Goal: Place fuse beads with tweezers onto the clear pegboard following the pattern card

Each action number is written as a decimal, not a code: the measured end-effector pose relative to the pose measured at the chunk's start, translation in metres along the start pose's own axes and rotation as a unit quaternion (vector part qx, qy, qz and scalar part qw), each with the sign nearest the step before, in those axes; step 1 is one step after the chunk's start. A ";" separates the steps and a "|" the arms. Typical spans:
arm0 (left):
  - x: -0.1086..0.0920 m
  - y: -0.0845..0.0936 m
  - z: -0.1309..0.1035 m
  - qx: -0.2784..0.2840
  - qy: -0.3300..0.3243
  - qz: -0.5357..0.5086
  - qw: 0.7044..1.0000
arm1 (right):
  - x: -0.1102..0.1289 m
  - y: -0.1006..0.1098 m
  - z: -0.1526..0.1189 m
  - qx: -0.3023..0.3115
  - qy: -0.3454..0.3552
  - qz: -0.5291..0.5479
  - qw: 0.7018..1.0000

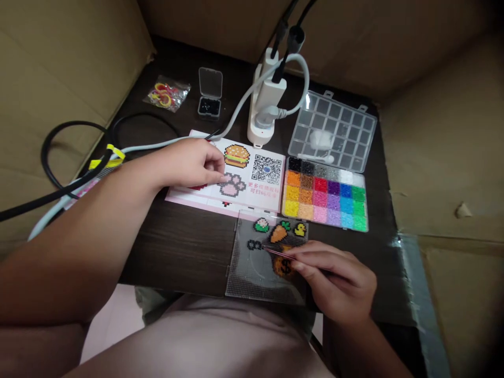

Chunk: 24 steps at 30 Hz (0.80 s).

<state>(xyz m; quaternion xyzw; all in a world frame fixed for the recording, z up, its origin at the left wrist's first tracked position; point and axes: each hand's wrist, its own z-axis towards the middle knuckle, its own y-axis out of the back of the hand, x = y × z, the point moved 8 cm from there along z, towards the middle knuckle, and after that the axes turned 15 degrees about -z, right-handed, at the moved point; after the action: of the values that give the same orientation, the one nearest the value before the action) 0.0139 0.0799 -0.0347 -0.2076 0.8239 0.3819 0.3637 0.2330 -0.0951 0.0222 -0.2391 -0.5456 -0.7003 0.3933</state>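
Observation:
My right hand [340, 275] is closed on thin tweezers [275, 253], whose tips are at a small black bead outline [255, 245] on the clear pegboard [244, 273]. Finished bead figures stand on the same board: a carrot [279, 232], a duck [300, 229], a green and pink piece [261, 225] and an orange bag with a dollar sign [282, 266]. My left hand [197, 161] rests on the printed pattern sheet [252, 195], fingers curled, with the thumb and fingertips beside the pink paw picture [231, 185]. Whether it pinches anything is hidden.
Right of the sheet lies a bead box [326, 195] of many colours, its clear lid [334, 128] open behind it. A white power strip [262, 126] with cables, a small box of black beads [209, 106] and a plastic bag [167, 94] are farther back. Cardboard walls surround the table.

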 end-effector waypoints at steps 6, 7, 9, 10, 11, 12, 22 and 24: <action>0.003 -0.001 0.001 0.006 0.004 -0.005 1.000 | 0.005 -0.011 -0.001 0.044 0.053 0.005 0.998; 0.003 -0.001 0.001 0.009 0.004 -0.002 1.000 | 0.006 -0.012 -0.001 0.048 0.058 0.002 0.997; 0.003 -0.002 0.001 0.012 -0.001 0.003 1.000 | 0.006 -0.012 -0.001 0.049 0.062 -0.004 0.997; 0.002 -0.002 0.001 0.014 -0.005 0.006 1.000 | 0.005 -0.012 -0.002 0.049 0.064 -0.005 0.997; 0.002 -0.002 0.001 0.014 -0.006 0.008 1.000 | 0.005 -0.012 -0.002 0.048 0.066 -0.005 0.997; 0.002 -0.002 0.001 0.015 -0.005 0.010 1.000 | 0.005 -0.012 -0.002 0.048 0.069 -0.005 0.996; 0.004 -0.001 0.001 0.007 0.012 0.008 1.000 | 0.003 -0.015 -0.004 0.061 0.071 -0.005 0.996; 0.004 -0.001 0.001 0.010 0.009 0.010 1.000 | 0.003 -0.015 -0.004 0.061 0.072 -0.005 0.996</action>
<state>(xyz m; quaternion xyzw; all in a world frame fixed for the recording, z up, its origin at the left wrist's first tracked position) 0.0125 0.0794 -0.0386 -0.1991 0.8328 0.3758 0.3544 0.2194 -0.0981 0.0142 -0.1612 -0.5586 -0.6830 0.4422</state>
